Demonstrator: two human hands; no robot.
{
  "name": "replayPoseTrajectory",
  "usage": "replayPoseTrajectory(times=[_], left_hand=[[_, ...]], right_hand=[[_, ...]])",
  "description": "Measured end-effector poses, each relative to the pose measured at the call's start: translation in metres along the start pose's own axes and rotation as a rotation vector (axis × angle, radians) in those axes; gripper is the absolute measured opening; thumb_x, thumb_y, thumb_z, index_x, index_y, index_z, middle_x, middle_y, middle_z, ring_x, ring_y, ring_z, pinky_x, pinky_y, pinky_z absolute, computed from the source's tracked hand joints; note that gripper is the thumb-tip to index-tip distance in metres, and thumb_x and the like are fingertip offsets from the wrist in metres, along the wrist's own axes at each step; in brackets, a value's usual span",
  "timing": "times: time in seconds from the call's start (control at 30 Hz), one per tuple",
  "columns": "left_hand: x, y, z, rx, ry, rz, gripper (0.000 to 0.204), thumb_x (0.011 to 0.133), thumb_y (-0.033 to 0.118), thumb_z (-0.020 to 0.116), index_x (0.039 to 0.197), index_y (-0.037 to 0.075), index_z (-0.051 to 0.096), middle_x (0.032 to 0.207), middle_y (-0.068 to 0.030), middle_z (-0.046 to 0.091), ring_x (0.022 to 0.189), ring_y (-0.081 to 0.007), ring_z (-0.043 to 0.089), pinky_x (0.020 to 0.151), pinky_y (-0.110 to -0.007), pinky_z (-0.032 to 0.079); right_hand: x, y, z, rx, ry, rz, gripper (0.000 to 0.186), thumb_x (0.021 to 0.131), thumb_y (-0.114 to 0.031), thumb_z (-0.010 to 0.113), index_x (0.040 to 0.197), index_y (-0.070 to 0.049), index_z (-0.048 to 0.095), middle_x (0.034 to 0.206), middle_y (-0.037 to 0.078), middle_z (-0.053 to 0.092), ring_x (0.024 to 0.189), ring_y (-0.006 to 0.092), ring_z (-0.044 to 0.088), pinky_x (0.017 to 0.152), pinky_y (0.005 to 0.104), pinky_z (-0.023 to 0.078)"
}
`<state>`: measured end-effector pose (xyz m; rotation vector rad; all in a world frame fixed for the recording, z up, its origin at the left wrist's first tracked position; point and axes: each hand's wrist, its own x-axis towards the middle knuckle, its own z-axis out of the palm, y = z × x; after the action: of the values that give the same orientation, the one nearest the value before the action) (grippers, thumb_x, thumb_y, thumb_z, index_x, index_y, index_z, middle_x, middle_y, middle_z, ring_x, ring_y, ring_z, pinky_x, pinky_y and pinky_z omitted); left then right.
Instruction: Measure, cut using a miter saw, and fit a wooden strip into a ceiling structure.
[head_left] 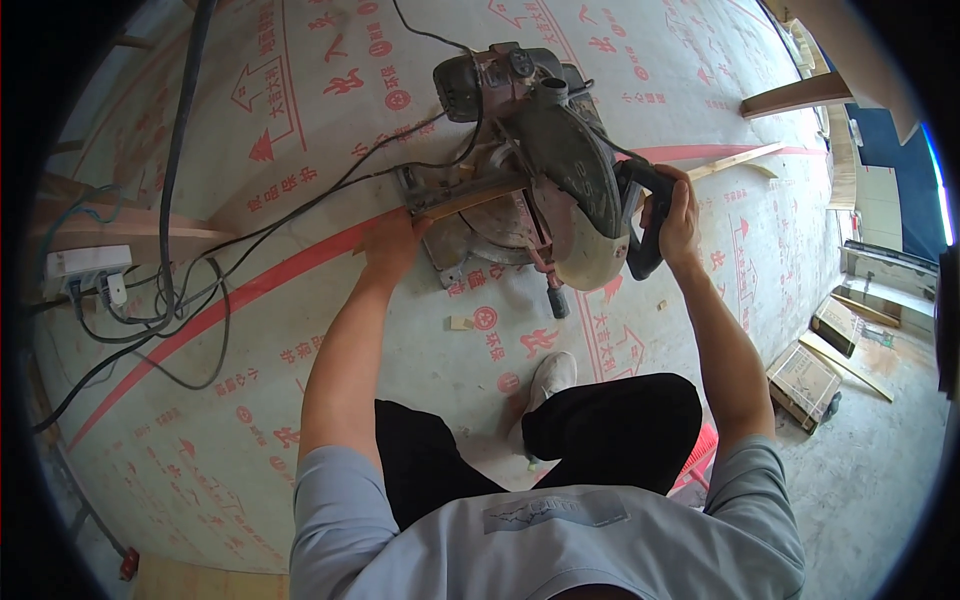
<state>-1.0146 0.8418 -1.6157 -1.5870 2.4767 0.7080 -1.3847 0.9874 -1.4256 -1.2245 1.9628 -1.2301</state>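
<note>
A dark miter saw stands on the covered floor in front of me, its head and blade guard over the right part of its base. A narrow wooden strip lies along the saw's fence, its right end close to the guard. My left hand is closed on the strip's left end, at the left edge of the saw base. My right hand is wrapped round the saw's black D-shaped handle. The guard hides most of the blade, so I cannot tell whether it touches the strip.
Black cables run left from the saw to a white power strip. A wood offcut lies near my shoe. Another wooden strip lies beyond the handle. Cardboard boxes sit at the right, a red broom beside my leg.
</note>
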Motion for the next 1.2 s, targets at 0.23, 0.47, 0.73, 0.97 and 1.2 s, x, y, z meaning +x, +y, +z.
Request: replayPoseTrajectory(times=[0.23, 0.47, 0.73, 0.97, 1.2], left_hand=[[-0.001, 0.001, -0.006, -0.099, 0.028, 0.017, 0.052, 0.097, 0.052, 0.053, 0.105, 0.003, 0.068, 0.099, -0.0185, 0.071, 0.100, -0.0363, 0.067, 0.082, -0.052, 0.051], [-0.004, -0.016, 0.000, -0.150, 0.030, 0.076, 0.048, 0.098, 0.047, 0.054, 0.112, 0.003, 0.065, 0.102, -0.0194, 0.070, 0.097, -0.0391, 0.067, 0.083, -0.053, 0.052], [-0.020, -0.010, -0.007, -0.107, -0.058, 0.178, 0.049, 0.083, 0.036, 0.075, 0.113, 0.003, 0.054, 0.105, -0.0208, 0.067, 0.100, -0.0401, 0.065, 0.082, -0.051, 0.052], [-0.048, 0.010, 0.006, -0.166, -0.071, 0.034, 0.062, 0.080, 0.038, 0.078, 0.121, 0.003, 0.048, 0.105, -0.0207, 0.068, 0.101, -0.0394, 0.066, 0.084, -0.051, 0.053], [-0.076, 0.068, 0.041, -0.259, -0.089, -0.174, 0.054, 0.095, 0.038, 0.063, 0.130, 0.003, 0.041, 0.116, -0.0269, 0.062, 0.098, -0.0456, 0.066, 0.082, -0.053, 0.055]], right_hand=[[-0.030, 0.050, 0.013, 0.088, 0.103, -0.070, 0.058, 0.107, -0.050, 0.027, 0.126, -0.002, 0.052, 0.066, 0.005, 0.056, 0.053, 0.0119, 0.052, 0.051, 0.0256, 0.042], [0.006, 0.027, -0.006, -0.066, 0.028, -0.006, 0.060, 0.106, -0.053, 0.028, 0.124, -0.004, 0.056, 0.064, 0.006, 0.056, 0.050, 0.0135, 0.054, 0.048, 0.0270, 0.044], [0.165, -0.118, -0.006, -0.205, -0.190, 0.397, 0.056, 0.100, -0.058, 0.043, 0.103, -0.005, 0.061, 0.068, 0.006, 0.059, 0.051, 0.0174, 0.056, 0.050, 0.0332, 0.052], [0.155, -0.127, 0.002, -0.181, -0.181, 0.462, 0.052, 0.101, -0.054, 0.043, 0.104, -0.005, 0.060, 0.067, 0.004, 0.057, 0.051, 0.0155, 0.054, 0.051, 0.0314, 0.050], [0.119, -0.110, -0.006, -0.116, -0.155, 0.333, 0.048, 0.104, -0.050, 0.037, 0.115, -0.008, 0.059, 0.068, 0.005, 0.056, 0.051, 0.0148, 0.054, 0.051, 0.0304, 0.049]])
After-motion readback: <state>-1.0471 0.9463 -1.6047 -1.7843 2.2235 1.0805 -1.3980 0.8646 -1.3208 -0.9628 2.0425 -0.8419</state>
